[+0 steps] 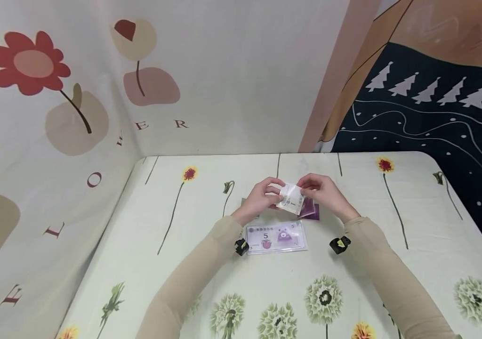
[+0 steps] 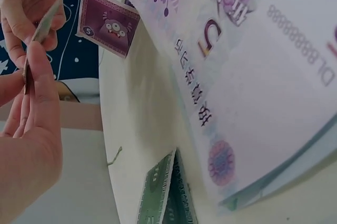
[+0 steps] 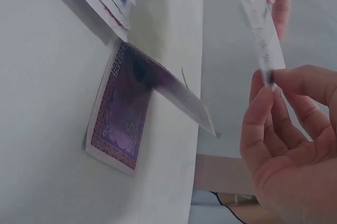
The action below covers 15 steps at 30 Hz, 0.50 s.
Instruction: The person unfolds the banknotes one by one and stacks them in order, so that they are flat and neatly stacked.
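Both hands hold a small pale play banknote (image 1: pixel 292 199) above the table. My left hand (image 1: pixel 260 201) pinches its left side between thumb and fingers, and my right hand (image 1: pixel 324 192) pinches the right side. Seen nearly edge-on in the left wrist view, the banknote (image 2: pixel 43 27) is a thin strip. Below the hands, a folded purple play banknote (image 3: pixel 126 113) marked 5 stands partly open. A folded green play banknote (image 2: pixel 158 190) stands tented on the table. Closer to the body lies a stack of larger purple play banknotes (image 1: pixel 277 238), with a 5 on top.
A flower-printed cloth covers the table (image 1: pixel 207 263). Behind it hangs a white printed curtain (image 1: pixel 241 84), and a dark cloth with white trees (image 1: pixel 427 117) hangs at the right. Small black wrist cameras sit near the sleeves.
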{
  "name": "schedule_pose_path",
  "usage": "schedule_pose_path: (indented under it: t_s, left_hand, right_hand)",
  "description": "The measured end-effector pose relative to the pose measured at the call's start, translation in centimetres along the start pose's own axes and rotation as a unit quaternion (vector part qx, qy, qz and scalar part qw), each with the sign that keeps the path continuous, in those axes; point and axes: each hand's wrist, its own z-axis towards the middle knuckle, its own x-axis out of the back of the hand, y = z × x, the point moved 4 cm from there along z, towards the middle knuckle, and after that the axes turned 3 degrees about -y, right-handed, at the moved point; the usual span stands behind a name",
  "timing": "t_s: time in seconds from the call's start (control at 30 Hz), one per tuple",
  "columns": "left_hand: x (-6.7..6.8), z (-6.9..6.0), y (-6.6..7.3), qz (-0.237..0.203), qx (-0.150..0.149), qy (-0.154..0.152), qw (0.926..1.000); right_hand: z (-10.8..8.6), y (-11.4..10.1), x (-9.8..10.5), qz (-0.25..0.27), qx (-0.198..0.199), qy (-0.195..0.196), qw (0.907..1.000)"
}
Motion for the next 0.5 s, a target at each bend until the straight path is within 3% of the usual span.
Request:
schedule_pose_path:
  t_s: [0.23,0.5]
  left_hand:
    - [-0.2,-0.3,-0.2,-0.025,0.0,-0.004,0.9997]
    - [0.3,-0.5,-0.1,-0.033,-0.017,0.021,0.9991]
  right_hand:
    - [-0.5,-1.1,-0.1,-0.014,0.003,0.011,0.9998]
    - [-0.6,-0.3,-0.3,0.04,0.012,0.014,0.999]
